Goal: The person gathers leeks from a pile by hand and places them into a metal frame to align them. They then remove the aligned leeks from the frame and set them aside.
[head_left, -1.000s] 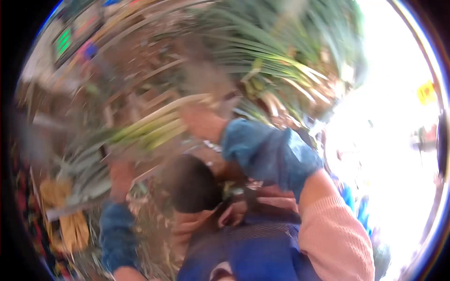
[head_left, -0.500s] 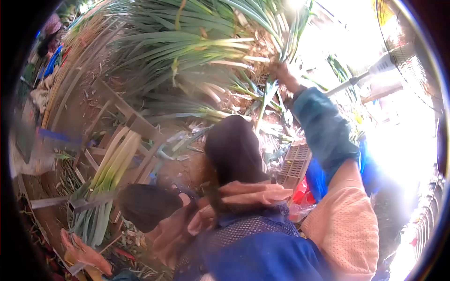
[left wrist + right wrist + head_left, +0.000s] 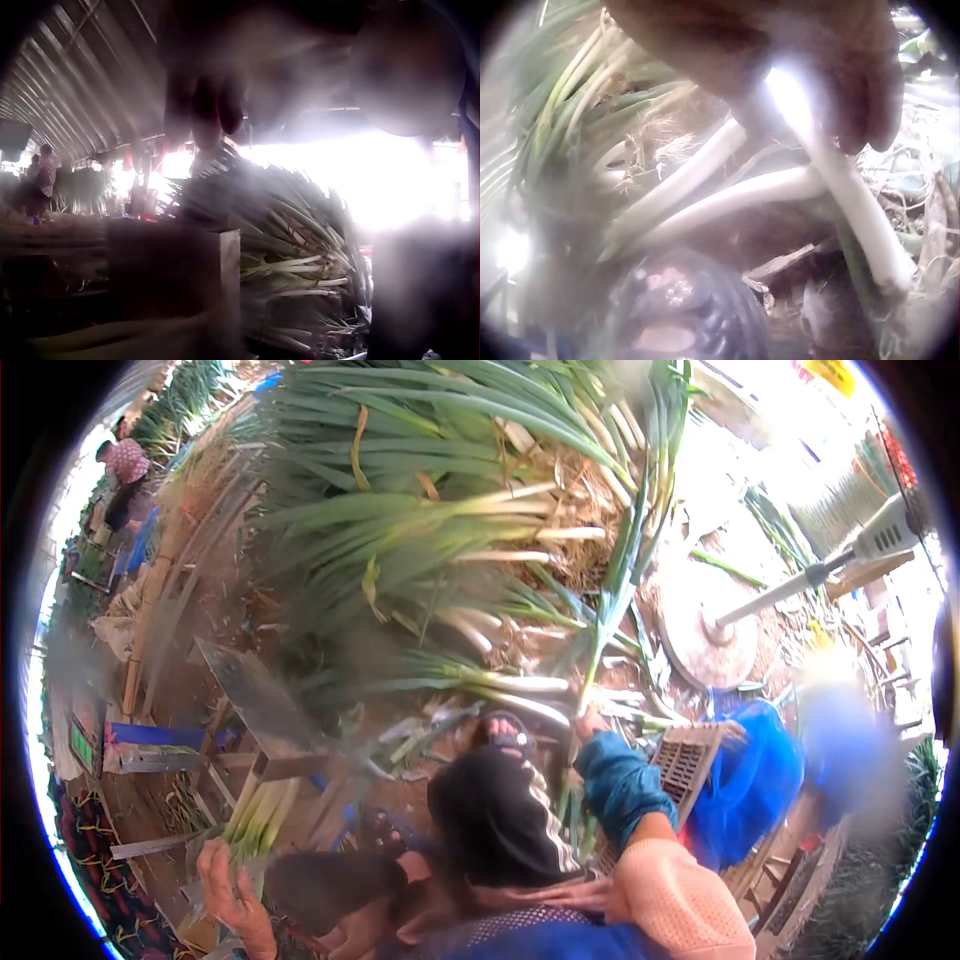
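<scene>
Grasping a pale leek stalk (image 3: 862, 217), the right hand (image 3: 592, 722) is low to the ground, fingers curled over the shaft; leaf tips and roots extend around it.

Left hand (image 3: 236, 900): released, fingers loosely extended and apparently holding nothing, beside a small bunch of leeks (image 3: 262, 815). Whether a fingertip touches the bunch, the views do not settle.

Bunch: white shafts side by side, lying in a wooden frame (image 3: 300, 768) on the person's left.

Foot (image 3: 505, 732), sandalled: near the right hand, among loose stalks and trimmings.

Large heap of leeks (image 3: 400, 510): ahead of the person, leaves mostly to the left, roots to the right.

Slatted crate (image 3: 690, 765): tilted, just beside the right sleeve (image 3: 625, 785); blue bag (image 3: 750, 790) against its far side.

Stand with round base (image 3: 705, 640): beyond the crate, pole slanting away.

Background: one figure (image 3: 127, 460) in a patterned top, far left.

Risks, as judged: pulling on the gripped stalk could snap the shaft or drag neighbours along, since roots and leaves appear tangled. Loose stalks near the sandal could be trodden on or trip the wearer. A sleeve catching the crate could tip it, given its slant.
</scene>
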`<action>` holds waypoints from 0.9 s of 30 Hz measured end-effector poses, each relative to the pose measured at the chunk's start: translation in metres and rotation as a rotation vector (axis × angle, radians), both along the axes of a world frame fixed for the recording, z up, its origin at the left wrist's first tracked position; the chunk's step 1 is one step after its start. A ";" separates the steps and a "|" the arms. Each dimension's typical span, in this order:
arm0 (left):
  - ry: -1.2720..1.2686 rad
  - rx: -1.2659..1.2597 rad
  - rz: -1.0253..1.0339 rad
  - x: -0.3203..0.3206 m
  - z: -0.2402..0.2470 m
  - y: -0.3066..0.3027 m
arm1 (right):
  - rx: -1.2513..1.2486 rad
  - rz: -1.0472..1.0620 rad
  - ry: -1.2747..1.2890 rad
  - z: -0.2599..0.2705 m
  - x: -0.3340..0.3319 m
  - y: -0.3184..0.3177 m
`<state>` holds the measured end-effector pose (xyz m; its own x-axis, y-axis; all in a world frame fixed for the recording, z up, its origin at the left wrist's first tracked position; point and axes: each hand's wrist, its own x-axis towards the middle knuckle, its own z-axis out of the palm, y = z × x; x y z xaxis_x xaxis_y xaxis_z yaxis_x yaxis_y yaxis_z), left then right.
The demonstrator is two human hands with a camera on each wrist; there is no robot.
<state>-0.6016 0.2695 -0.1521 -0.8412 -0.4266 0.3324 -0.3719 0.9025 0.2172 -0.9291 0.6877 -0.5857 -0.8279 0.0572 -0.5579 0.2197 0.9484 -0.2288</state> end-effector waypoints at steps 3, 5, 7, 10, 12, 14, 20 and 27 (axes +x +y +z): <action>-0.051 0.006 -0.041 -0.032 0.006 0.020 | 0.015 -0.042 0.014 -0.007 -0.002 -0.002; -0.023 0.071 -0.113 -0.045 0.000 0.028 | -0.117 -0.123 0.049 -0.001 -0.002 0.002; 0.016 0.117 -0.168 -0.060 -0.007 0.038 | -0.554 -0.343 0.010 0.016 0.010 0.010; -0.024 0.248 -0.272 -0.077 -0.026 0.043 | -1.199 -0.588 -0.115 0.068 0.032 0.018; -0.010 0.444 -0.299 -0.105 -0.033 0.055 | -1.327 -0.644 -0.125 0.145 0.039 0.007; -0.045 0.605 -0.348 -0.133 -0.039 0.065 | -1.435 -0.596 -0.202 0.200 0.053 0.009; -0.389 1.235 -0.471 -0.199 -0.092 0.083 | -1.185 -0.131 -0.078 0.308 0.112 0.009; -0.026 2.106 -0.339 -0.247 -0.098 0.112 | -0.676 0.773 0.179 0.297 0.072 -0.036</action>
<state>-0.8490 0.3819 -0.2505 -0.9411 0.0793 -0.3287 -0.3076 -0.6046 0.7348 -0.8567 0.6519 -0.2888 -0.5795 -0.8027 -0.1412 -0.4825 0.4776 -0.7342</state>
